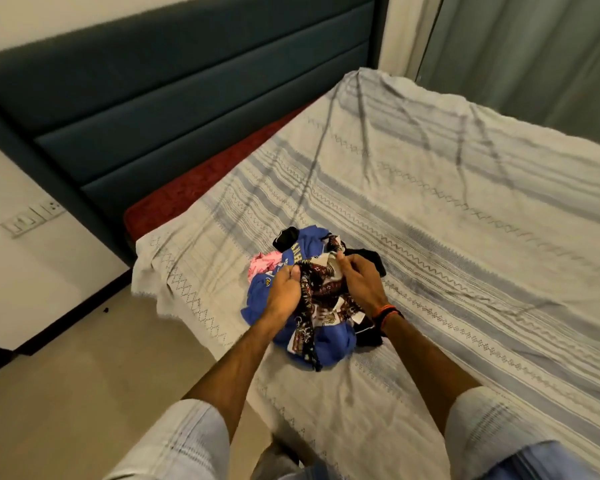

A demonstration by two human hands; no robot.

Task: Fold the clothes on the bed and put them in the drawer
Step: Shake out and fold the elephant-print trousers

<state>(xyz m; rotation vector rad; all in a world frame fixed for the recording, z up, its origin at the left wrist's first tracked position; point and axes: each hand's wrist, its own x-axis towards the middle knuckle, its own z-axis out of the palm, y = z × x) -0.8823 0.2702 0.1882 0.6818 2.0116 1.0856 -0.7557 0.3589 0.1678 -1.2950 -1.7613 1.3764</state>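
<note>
A heap of crumpled clothes lies near the bed's near left corner: a blue garment (329, 344), a pink piece (262, 265), black pieces (369, 258) and a patterned black, white and maroon garment (323, 289) on top. My left hand (284, 289) grips the patterned garment at its left side. My right hand (359, 280) pinches the same garment at its upper right edge. Both hands sit over the middle of the heap. No drawer is in view.
The bed (447, 220) wears a striped cream and grey cover, with a red mattress edge (194, 192) showing at the head. A dark teal padded headboard (153, 109) stands behind. Curtains (534, 46) hang at far right. Tiled floor (66, 393) and a wall switch plate (32, 218) lie left.
</note>
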